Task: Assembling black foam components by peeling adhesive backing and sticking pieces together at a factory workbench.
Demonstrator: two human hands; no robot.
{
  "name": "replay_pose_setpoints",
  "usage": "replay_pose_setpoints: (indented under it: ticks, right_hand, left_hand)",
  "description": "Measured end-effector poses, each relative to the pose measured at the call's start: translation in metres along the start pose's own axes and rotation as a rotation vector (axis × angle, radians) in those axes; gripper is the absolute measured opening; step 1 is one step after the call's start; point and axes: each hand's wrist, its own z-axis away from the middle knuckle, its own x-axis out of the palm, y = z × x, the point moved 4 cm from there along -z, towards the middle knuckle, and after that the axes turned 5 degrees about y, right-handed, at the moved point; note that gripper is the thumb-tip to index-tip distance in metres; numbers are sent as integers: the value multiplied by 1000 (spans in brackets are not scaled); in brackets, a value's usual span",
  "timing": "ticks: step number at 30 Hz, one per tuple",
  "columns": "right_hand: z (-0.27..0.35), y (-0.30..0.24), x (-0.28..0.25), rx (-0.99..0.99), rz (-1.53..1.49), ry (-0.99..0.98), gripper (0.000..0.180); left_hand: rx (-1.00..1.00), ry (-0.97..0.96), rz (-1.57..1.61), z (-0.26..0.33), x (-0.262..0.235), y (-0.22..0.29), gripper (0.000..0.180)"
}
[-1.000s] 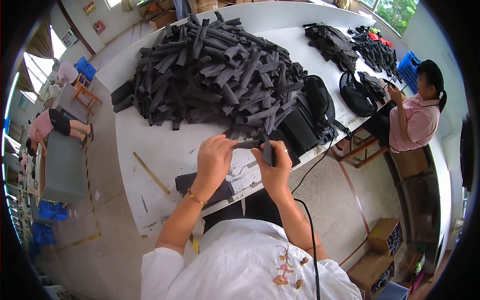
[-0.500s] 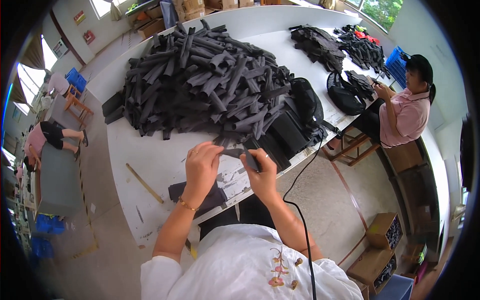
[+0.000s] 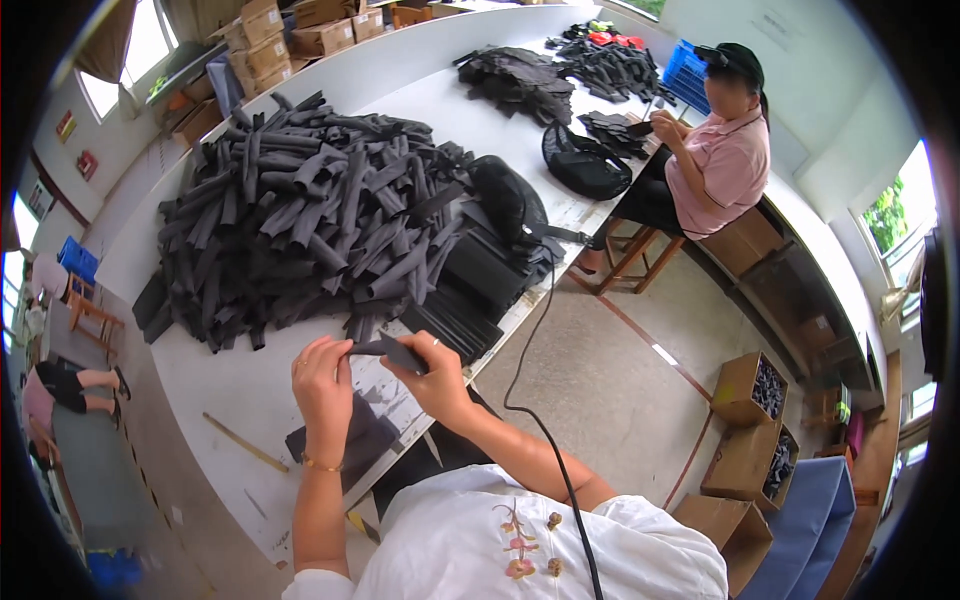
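Note:
Both my hands hold a dark grey strip of fabric-like material (image 3: pixel 403 354) above the table's front edge. Its left end is pinched between the thumb and fingers of my left hand (image 3: pixel 322 385). My right hand (image 3: pixel 437 380) grips the other end, where the strip stands up as a flat dark flap. Beyond them rises a large heap of similar curled dark strips (image 3: pixel 300 215). Neatly laid dark strips (image 3: pixel 455 325) lie just past my right hand. Under my wrists, flat folded dark pieces (image 3: pixel 368 438) rest at the table edge.
A thin yellowish stick (image 3: pixel 245 443) lies left on the white table (image 3: pixel 195 385). Black bags (image 3: pixel 510 205) sit to the right. A black cable (image 3: pixel 522 355) hangs across my right forearm. A person in pink (image 3: pixel 720 175) sits at the far right. Open cartons (image 3: pixel 735 455) stand on the floor.
The view has turned to the right, so the table and heap sit further left in the picture. Both hands keep hold of the strip, its right end now showing more as a flat flap.

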Motion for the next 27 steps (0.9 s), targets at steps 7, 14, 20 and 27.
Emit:
replay_pose_setpoints:
  ticks: [7,14,20,27]
  right_hand:
    - [-1,-3,-4,-47,-19,-7,29]
    - [0,-10,-11,-389,144,107,37]
    - [16,-1,5,-536,192,-69,45]
    - [21,16,8,-498,226,-116,47]
  left_hand:
    - [-58,110,-10,-11,-5,15,36]
    - [-899,-60,897,61,34,3,32]
    - [-1237,63,1451,53,57,-16,44]
    - [-1224,-2,1452,50,56,-26,34]
